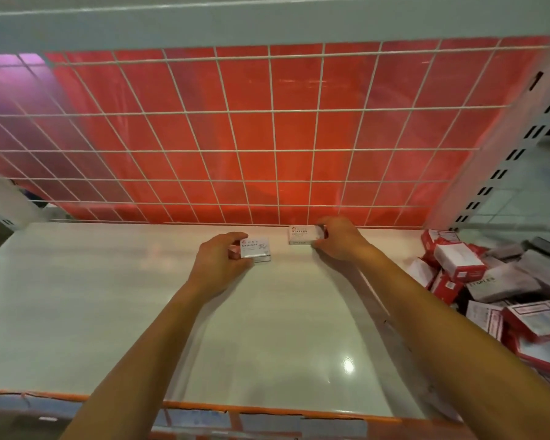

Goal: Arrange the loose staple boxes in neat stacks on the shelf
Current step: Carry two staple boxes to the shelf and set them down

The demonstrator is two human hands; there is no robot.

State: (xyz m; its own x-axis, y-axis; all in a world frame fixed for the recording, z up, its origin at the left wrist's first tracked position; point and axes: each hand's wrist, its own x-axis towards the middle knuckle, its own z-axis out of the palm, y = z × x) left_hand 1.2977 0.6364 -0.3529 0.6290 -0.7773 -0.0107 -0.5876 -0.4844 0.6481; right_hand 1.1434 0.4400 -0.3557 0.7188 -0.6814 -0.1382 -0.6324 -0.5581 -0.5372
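L hand (219, 262) is gripping small white cardboard clips box (257, 248); R hand (337, 239) is pinching white cardboard staples box (301, 235), lengthwise along white wire grid (267, 150), nearer it.

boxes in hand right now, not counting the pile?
2. A paper-clips box in the left hand, mid-shelf; a staples box in the right hand, by the back grid. Others may be hidden underneath them.

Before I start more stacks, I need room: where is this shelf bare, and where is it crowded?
Bare: the shelf left of the left hand, and the whole front strip along the orange edge. Crowded: the right end, where the pile of loose boxes lies beyond the right hand.
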